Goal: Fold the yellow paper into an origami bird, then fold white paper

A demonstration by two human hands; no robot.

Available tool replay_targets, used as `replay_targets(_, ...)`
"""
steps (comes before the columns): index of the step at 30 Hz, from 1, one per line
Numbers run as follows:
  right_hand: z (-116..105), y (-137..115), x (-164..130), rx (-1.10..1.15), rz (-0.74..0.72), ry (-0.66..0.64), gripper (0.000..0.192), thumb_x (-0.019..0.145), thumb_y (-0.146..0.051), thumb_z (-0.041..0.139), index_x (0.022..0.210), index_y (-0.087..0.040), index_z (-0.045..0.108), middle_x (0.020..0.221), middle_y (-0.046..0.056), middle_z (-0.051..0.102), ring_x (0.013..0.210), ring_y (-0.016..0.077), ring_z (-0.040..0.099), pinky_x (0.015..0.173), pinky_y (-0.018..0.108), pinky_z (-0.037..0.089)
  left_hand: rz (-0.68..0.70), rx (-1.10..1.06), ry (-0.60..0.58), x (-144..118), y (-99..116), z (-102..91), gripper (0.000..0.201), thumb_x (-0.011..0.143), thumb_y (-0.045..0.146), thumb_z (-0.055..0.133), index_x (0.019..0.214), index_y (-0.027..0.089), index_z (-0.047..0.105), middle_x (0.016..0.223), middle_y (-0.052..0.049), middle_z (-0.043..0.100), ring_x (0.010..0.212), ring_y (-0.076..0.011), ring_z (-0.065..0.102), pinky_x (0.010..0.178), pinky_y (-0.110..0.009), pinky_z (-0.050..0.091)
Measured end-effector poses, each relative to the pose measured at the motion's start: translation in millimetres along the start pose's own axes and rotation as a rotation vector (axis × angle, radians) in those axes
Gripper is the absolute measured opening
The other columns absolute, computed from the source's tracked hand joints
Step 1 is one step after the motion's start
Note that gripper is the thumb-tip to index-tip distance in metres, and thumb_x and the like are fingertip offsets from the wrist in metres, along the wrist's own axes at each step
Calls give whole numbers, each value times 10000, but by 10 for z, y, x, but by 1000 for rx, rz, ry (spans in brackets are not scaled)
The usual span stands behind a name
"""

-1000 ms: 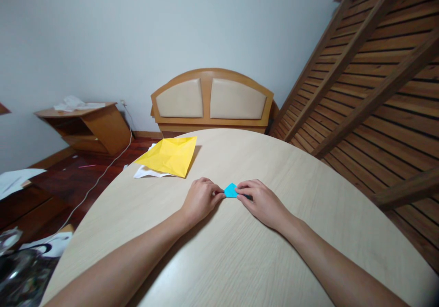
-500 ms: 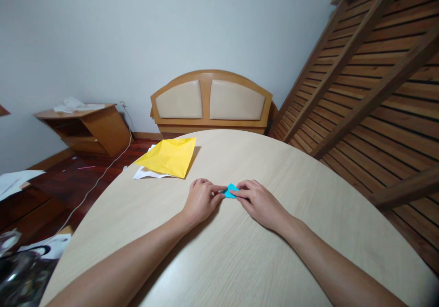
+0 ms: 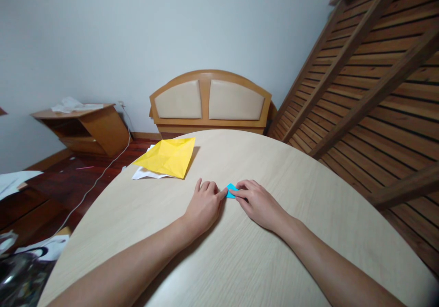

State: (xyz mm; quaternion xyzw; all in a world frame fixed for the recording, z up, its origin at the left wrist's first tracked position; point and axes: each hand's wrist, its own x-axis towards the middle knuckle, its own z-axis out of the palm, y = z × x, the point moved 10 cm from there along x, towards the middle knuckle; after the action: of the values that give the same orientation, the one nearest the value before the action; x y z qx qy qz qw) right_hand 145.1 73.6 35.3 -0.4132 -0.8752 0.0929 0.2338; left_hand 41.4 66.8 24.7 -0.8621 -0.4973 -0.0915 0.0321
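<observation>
A small piece of folded blue paper (image 3: 231, 191) lies on the round wooden table (image 3: 219, 252), its peak pointing away from me. My left hand (image 3: 205, 202) is at its left edge, the thumb pressed on the paper, the other fingers curled and the little finger raised. From the right, my right hand (image 3: 256, 201) pinches the paper, its index finger on top and the thumb close by. Part of the paper is hidden under the fingertips.
A creased yellow sheet (image 3: 168, 157) rests over white paper (image 3: 147, 173) at the table's far left. Beyond the table stand a headboard (image 3: 206, 99) and a low wooden cabinet (image 3: 109, 133). A slatted wooden frame (image 3: 360, 92) leans at the right. A cable (image 3: 99, 183) crosses the floor.
My left hand has turned and its fingers have curled back, leaving the thumb on the paper's left edge. More of that edge shows. My right hand keeps nearly the same place.
</observation>
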Motion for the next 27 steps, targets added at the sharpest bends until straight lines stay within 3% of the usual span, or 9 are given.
replay_targets(7, 3, 24, 2, 8, -5, 16, 265, 970, -160, 563, 1124, -259, 755, 1073, 79, 669, 1043, 240, 586, 915, 410, 507, 4, 1, 15, -28, 65, -42, 346, 1013, 269, 475, 1318, 208, 625, 1032, -116, 636, 1024, -282, 575, 1100, -580, 329)
replay_targets(14, -8, -84, -7, -88, -19, -19, 264, 985, -151, 536, 1138, -237, 732, 1113, 84, 665, 1066, 244, 584, 916, 405, 514, 5, -95, 37, 22, 11, -82, 309, 1027, 302, 438, 1024, 203, 730, 958, -90, 647, 960, -247, 577, 1031, -489, 405)
replay_targets(22, 92, -247, -23, -298, -16, -127, 347, 965, -140, 561, 1305, -185, 617, 1207, 116, 683, 1118, 295, 605, 906, 468, 526, 76, -48, 60, 6, 77, -90, 255, 997, 266, 471, 1116, 175, 677, 943, -100, 624, 966, -264, 568, 1031, -491, 404)
replay_targets(27, 65, -296, -48, -311, -61, -133, 340, 972, -165, 560, 1307, -200, 605, 1281, 120, 668, 1157, 303, 594, 930, 490, 518, 80, -9, 66, -4, 108, -87, 270, 995, 246, 452, 1154, 131, 636, 981, -119, 611, 949, -272, 558, 921, -447, 479)
